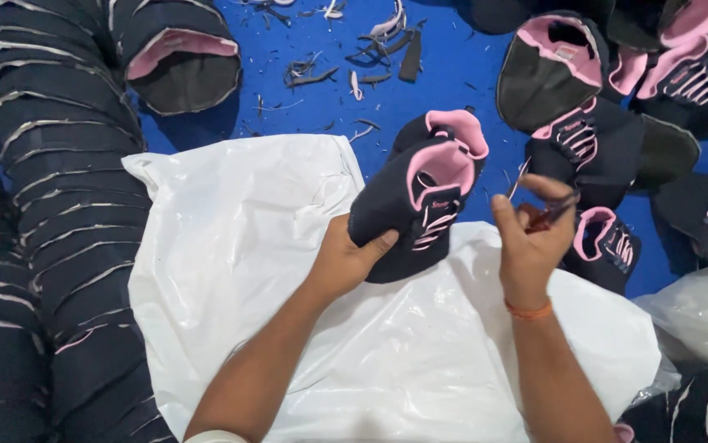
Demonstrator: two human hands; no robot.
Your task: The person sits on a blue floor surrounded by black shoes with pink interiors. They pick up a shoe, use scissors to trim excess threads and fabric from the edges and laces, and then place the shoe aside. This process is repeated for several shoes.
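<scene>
My left hand (350,258) grips a pair of nested dark navy shoe uppers (423,193) with pink lining, held up over a white plastic sheet (247,246). To its right, my right hand (530,238) is closed on small red-handled scissors (547,215), whose thin blades point up toward the uppers. An orange band circles my right wrist.
Long nested stacks of navy uppers (58,205) run down the left side. More navy-and-pink uppers (592,123) lie heaped at the upper right on a blue floor (313,41) strewn with fabric trimmings. A clear plastic bag (703,316) sits at the right.
</scene>
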